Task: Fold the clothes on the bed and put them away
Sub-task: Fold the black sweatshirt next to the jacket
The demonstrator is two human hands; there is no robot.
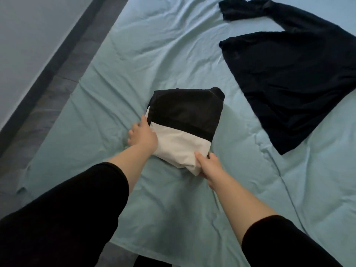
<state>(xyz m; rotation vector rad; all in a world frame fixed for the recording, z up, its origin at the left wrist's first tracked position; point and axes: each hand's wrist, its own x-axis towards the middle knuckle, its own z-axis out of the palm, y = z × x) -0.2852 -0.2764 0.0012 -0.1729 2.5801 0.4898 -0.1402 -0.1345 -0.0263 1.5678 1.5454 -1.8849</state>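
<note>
Dim, cool, even light leaves soft shadows in the creases of the sheet, without glare; the dark top loses detail, and wide-angle bending stretches the slightly soft edges.

A home bedroom: a bed under a wrinkled pale teal sheet, clothes laid out on it, grey wood-look floor alongside a plain wall.
</note>
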